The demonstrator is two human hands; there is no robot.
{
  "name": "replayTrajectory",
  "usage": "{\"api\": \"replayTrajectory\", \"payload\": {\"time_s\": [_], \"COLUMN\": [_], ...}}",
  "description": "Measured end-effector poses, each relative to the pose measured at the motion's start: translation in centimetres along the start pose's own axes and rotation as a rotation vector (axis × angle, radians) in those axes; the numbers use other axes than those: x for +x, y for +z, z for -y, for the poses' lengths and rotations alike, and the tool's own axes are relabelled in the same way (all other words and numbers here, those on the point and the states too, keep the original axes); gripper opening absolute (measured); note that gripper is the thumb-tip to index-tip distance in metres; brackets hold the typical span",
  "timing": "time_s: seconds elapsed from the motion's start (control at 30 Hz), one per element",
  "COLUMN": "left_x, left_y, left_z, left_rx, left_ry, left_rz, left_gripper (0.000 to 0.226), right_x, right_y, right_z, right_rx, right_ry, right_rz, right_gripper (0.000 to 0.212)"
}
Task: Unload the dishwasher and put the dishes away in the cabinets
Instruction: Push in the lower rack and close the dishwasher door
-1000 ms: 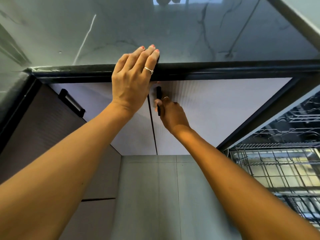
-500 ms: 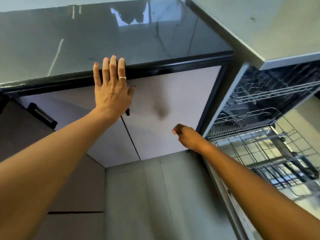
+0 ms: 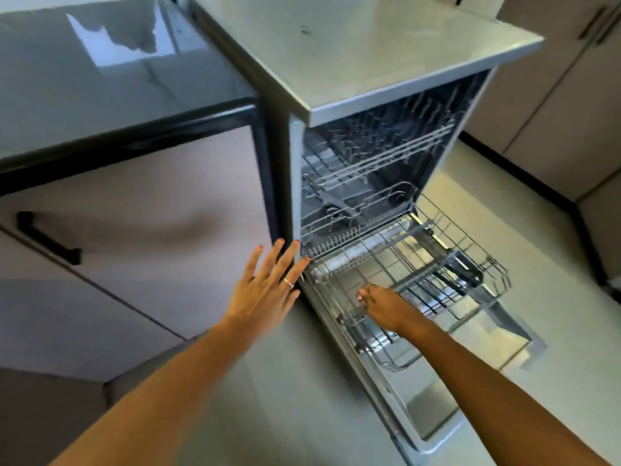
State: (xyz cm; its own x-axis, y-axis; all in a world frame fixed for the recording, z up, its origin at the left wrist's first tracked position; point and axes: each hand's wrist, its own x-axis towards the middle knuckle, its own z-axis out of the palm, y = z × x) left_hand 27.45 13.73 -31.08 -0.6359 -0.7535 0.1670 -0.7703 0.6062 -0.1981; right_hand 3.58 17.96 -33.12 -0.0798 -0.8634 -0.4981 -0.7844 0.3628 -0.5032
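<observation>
A freestanding dishwasher (image 3: 369, 62) stands open beside closed cabinets (image 3: 134, 203), its door (image 3: 433, 391) dropped flat. The lower rack (image 3: 437, 264), pulled out over the door, looks empty, though blur hides details. The right hand (image 3: 386, 306) reaches into it, fingers seemingly curled around wire. The left hand (image 3: 268, 287) hovers with fingers spread. Leaning could strain the door.

No text, label, brand, number or sign can be read on anything here.
</observation>
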Motion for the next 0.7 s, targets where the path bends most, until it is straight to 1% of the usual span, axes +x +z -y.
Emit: {"api": "replayTrajectory", "payload": {"time_s": [0.1, 0.17, 0.33, 0.43, 0.53, 0.6, 0.7], "left_x": [2.9, 4.4, 8.8, 11.5, 13.6, 15.1, 17.6], "left_y": [1.2, 1.7, 2.6, 3.6, 4.8, 5.6, 6.3], "left_z": [-6.2, -9.0, -16.0, -20.2, -23.6, -25.6, -27.4], "left_rx": [-0.044, -0.051, -0.037, -0.032, -0.038, -0.024, 0.004], "left_ry": [0.089, 0.133, 0.231, 0.26, 0.318, 0.338, 0.355], "left_rz": [0.118, 0.195, 0.351, 0.392, 0.459, 0.459, 0.498], "left_gripper": [0.056, 0.057, 0.058, 0.057, 0.059, 0.06, 0.059], "right_x": [-0.4, -0.9, -1.1, -1.2, -0.9, -0.4, 0.5], "right_y": [-1.4, -2.3, -4.2, -5.4, -5.6, -5.6, -6.4], "right_z": [-5.3, -8.0, -17.5, -23.1, -27.8, -30.4, -32.2], "right_rx": [0.052, 0.066, 0.139, 0.159, 0.177, 0.212, 0.259], "right_ry": [0.036, 0.052, 0.202, 0.283, 0.31, 0.339, 0.355], "right_rz": [-0.006, -0.016, -0.031, -0.027, -0.012, 0.002, 0.013], "right_gripper": [0.04, 0.038, 0.04, 0.038, 0.032, 0.031, 0.035]}}
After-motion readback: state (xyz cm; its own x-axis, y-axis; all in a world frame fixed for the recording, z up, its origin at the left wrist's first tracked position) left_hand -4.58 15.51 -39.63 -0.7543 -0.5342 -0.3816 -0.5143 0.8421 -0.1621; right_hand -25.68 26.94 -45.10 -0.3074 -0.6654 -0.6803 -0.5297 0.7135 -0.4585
